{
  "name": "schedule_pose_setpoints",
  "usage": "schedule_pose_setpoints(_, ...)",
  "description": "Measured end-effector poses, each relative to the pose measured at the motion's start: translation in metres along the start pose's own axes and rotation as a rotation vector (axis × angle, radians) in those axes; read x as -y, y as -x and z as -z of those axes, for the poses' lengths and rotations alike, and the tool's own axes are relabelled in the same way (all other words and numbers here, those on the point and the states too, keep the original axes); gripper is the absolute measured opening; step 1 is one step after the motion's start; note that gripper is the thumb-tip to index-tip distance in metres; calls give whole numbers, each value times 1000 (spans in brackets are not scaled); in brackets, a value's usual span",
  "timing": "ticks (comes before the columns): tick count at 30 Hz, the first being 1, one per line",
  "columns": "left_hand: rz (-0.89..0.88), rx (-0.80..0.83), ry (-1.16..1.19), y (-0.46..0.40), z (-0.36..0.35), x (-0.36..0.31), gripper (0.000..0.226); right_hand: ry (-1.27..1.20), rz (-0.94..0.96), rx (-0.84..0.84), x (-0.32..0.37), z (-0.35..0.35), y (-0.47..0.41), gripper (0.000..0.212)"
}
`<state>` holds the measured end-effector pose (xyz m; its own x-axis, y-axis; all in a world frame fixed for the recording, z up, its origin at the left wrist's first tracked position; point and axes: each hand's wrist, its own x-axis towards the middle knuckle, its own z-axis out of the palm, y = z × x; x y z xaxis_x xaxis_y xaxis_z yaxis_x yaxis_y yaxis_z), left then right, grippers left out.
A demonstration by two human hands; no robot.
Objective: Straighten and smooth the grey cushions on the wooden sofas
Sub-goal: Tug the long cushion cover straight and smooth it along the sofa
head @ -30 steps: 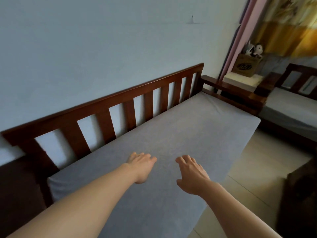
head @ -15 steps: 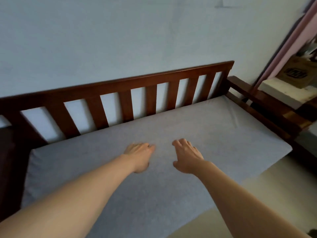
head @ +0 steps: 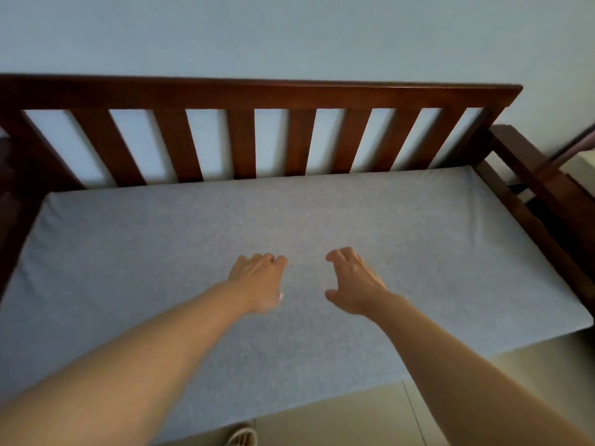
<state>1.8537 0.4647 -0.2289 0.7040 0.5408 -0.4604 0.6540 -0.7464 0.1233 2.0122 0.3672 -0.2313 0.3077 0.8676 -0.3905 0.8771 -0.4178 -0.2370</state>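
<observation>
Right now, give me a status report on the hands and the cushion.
Left hand and right hand open, side by side over the cushion, holding nothing. Cushion flat, light creases at right end. Nothing lying on it.

A: How is the light?

B: Dim and cool, with a bluish cast over the wall point(head: 289, 33) and the grey cushion point(head: 161, 239). It is soft and even, with no glare anywhere.

A: Shadows?

B: Faint ones only. The sofa backrest point(head: 257, 91) reads very dark, nearly black at its left end, and the wall seen between its slats looks brighter than the wall above it.

A: Is it sharp?

B: Soft all over. The left hand point(head: 257, 281) is slightly smeared at its lower edge; the right hand point(head: 354, 284) is a little crisper. Both forearms blur towards the bottom corners.

A: Distortion?

B: Wide-angle: the backrest's top rail bows and its slats fan outward.
</observation>
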Motion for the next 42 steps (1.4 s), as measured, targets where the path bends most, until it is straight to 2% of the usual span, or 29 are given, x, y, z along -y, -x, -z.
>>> schedule_pose_setpoints(10,309,77,160,-25,-138,-97,74,98,203,121,-117,-84,-6,86)
schedule_pose_setpoints(14,322,83,152,-26,-198,-139,77,142,232,170,-149,-141,5,89)
schedule_pose_setpoints(19,333,46,139,-31,-268,-156,82,148,259,180,-179,-218,15,91)
schedule_pose_setpoints(22,326,-18,99,-33,-306,-162,92,212,251,141,-193,-257,19,98)
schedule_pose_setpoints(25,307,-86,58,-42,-346,-164,103,271,195,72,-208,-302,22,115)
schedule_pose_setpoints(29,302,-240,3,-60,-398,-163,121,302,169,-141,-222,-354,23,130)
schedule_pose_setpoints(32,324,-381,-45,-74,-422,-163,125,281,169,-283,-228,-381,12,124)
schedule_pose_setpoints(36,259,-568,-133,-92,-427,-151,107,261,204,-409,-237,-393,-3,118)
schedule_pose_setpoints(38,234,-601,-155,-98,-425,-144,106,287,215,-398,-238,-392,-10,122)
schedule_pose_setpoints(42,216,-591,-144,-108,-418,-135,122,300,216,-425,-236,-384,-28,127)
